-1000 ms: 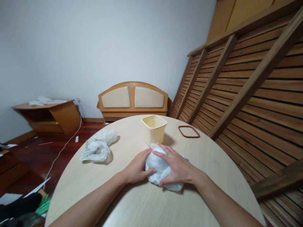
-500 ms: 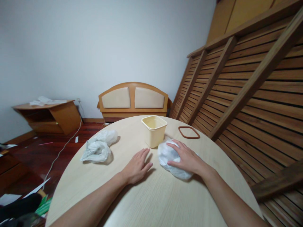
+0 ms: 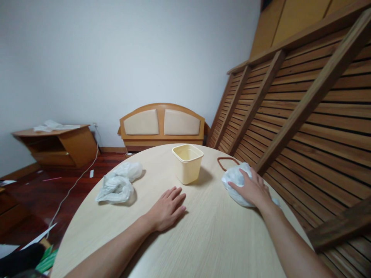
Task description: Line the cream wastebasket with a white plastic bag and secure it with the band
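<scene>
My right hand (image 3: 253,188) is over a crumpled white plastic bag (image 3: 238,181) on the right of the table, its fingers curved round the top and far side. Part of the bag is hidden beneath the palm. With fingers stretched out, my left hand (image 3: 167,208) rests on the tabletop and holds nothing. Just beyond its fingertips stands an upright cream plastic container (image 3: 188,166) with no lid on it. A brown rounded-square ring (image 3: 220,163) lies at the far right, partly covered by the bag.
Another crumpled white plastic bag (image 3: 116,185) lies at the left of the round table (image 3: 203,239). A slatted wooden panel (image 3: 313,123) leans close along the right side. A headboard (image 3: 162,121) and a low cabinet (image 3: 58,144) stand farther back.
My right hand has shifted the plastic bag to the right, away from the container and against the brown ring. My left hand has settled flatter, staying in nearly the same place.
</scene>
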{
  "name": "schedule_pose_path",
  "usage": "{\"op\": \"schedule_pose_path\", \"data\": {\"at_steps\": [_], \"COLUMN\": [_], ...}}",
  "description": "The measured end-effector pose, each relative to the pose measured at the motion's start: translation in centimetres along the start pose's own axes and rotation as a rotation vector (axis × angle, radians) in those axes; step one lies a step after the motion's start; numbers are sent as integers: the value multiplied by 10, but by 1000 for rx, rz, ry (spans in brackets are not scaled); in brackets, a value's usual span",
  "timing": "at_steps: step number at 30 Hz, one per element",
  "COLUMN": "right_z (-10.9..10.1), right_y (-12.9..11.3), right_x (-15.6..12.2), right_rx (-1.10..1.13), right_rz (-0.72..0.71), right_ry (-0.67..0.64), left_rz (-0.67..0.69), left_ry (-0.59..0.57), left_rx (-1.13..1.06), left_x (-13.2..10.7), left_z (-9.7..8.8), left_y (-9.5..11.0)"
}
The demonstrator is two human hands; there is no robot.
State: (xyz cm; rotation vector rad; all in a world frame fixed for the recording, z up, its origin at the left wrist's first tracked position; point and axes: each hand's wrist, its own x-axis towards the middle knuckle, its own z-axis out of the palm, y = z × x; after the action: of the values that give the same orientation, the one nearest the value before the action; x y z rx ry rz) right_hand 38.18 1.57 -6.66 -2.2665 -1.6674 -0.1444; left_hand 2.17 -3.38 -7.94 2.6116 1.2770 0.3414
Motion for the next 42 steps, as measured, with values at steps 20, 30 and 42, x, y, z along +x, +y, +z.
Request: {"op": "schedule_pose_path", "data": {"at_steps": [20,30,42], "right_z": [5,37,34], "right_y": [-49,-76,-70], "right_x": [-20,-37,-35], "right_rx": [19,261,266], "right_rz": [-359,-574,-575], "right_ry": [306,-154,-324], "left_rz": [15,-485,-858], "left_ry": [-2,454,305], "left_rx": [6,442,266], "left_x": [-9,-18,-27], "left_z": [-5,-69,-75], "left_y": [-8,-76,-101]}}
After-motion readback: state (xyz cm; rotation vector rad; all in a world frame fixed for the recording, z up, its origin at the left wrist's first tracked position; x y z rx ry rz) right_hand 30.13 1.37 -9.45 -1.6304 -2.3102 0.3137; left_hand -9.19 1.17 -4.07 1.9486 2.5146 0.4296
